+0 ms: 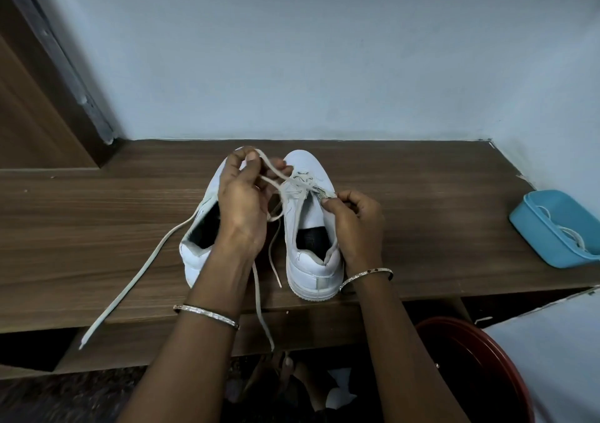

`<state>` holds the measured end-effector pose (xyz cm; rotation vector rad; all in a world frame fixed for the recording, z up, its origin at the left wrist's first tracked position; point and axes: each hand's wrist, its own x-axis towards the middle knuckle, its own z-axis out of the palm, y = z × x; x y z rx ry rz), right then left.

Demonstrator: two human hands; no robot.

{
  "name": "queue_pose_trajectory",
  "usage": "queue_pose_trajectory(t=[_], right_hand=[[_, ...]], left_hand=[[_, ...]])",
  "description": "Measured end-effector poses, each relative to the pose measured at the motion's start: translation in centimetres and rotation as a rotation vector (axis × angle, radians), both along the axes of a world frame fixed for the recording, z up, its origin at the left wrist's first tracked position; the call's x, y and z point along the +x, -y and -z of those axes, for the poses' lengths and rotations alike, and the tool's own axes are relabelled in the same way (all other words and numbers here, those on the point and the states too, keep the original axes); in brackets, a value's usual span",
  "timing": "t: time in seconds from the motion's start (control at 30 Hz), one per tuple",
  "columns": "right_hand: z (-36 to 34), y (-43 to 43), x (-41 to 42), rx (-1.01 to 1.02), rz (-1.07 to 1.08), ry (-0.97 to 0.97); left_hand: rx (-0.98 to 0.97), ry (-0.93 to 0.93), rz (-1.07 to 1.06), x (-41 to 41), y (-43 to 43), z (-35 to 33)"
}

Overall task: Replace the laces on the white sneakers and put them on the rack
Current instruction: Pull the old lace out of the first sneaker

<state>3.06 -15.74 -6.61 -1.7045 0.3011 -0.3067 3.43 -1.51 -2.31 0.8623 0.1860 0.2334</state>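
Brown wood-grain laminate covers the worktop [97,228], and on it stands the laced sneaker [308,260], white, heel toward me, a dark insole showing inside. Just left of that sneaker sits the other sneaker [194,254], also white with its heel my way; my arm hides whether the two touch. My left hand [243,202] is raised left of the laced sneaker's toe, its fingers [250,158] curled and pinching the lace [276,171], which runs from them into the sneaker's front eyelets. My right hand [357,224] is against the sneaker's right side, fingers pinching at its eyelet edge; I cannot tell whether lace is caught between them. A long strand [130,279] trails well left of the sneaker, across the worktop to its front edge, and thinner ends hang just left of the sneaker's heel. Beyond the sneaker's toe a pale blue-grey wall [324,49] meets the worktop and turns a corner off to the right. Far left of the sneaker stands a brown wooden door [32,98]. Well right of the sneaker a blue tray [545,228] holds pale laces. Below and right of the sneaker, nearer me, is a dark red basin [480,357]. Each wrist wears a thin bangle [207,315].
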Motion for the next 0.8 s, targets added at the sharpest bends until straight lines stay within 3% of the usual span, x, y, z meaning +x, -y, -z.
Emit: queue_pose_trajectory(t=[0.1, 0.2, 0.27, 0.33, 0.4, 0.47, 0.67, 0.8], right_hand=[[0.0, -0.1, 0.0, -0.003, -0.005, 0.002], [-0.1, -0.1, -0.1, 0.005, -0.003, -0.002], [-0.2, -0.1, -0.2, 0.011, -0.002, -0.001], [-0.2, -0.1, -0.2, 0.023, -0.005, 0.0], [-0.2, -0.1, -0.3, 0.027, -0.009, 0.002], [-0.1, -0.1, -0.2, 0.029, -0.007, 0.001], [0.0, 0.0, -0.2, 0.052, -0.011, -0.002], [0.2, 0.1, 0.0, 0.056, -0.008, -0.008]], left_hand=[[-0.056, -0.023, -0.061, 0.4, -1.4, 0.1], [0.113, -0.023, -0.142, 0.4, -2.3, 0.1], [0.449, 0.081, -0.238, 0.1, -2.5, 0.0], [0.949, 0.217, -0.332, -0.4, -2.5, 0.1], [1.43, 0.252, -0.363, -0.6, -2.3, 0.1], [1.717, 0.223, -0.282, -0.4, -2.3, 0.4], [1.915, 0.082, -0.212, 0.1, -2.0, 1.6], [1.883, -0.041, -0.253, 0.1, -1.9, 1.6]])
